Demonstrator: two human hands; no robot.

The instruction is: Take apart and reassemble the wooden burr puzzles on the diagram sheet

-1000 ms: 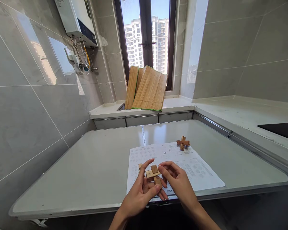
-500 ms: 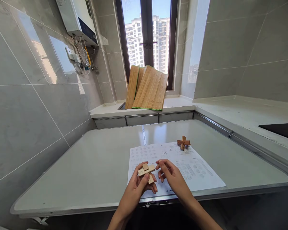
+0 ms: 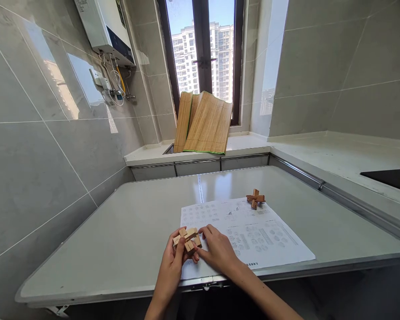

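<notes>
A pale wooden burr puzzle (image 3: 190, 234), made of crossed notched sticks, is held above the near edge of the table. My left hand (image 3: 172, 258) grips it from the left, thumb across the front and fingers behind. At its right end, my right hand (image 3: 218, 250) is closed with thumb and index finger against the wood; the exact contact is partly hidden. Below and beyond the hands lies a white printed sheet (image 3: 233, 218) with small diagrams. On the sheet's far right corner stands a reddish-brown burr puzzle (image 3: 255, 199), touched by neither hand.
The folding table (image 3: 120, 231) has a centre seam and a metal edge. Behind it runs a white counter (image 3: 246, 143) with a folded bamboo mat (image 3: 208, 122) leaning by the window. A water heater (image 3: 105, 31) hangs on the left wall.
Both hands have shifted left with the pale puzzle. My right hand, apart from it before, has come against its right end. More crossed pieces now show in the puzzle.
</notes>
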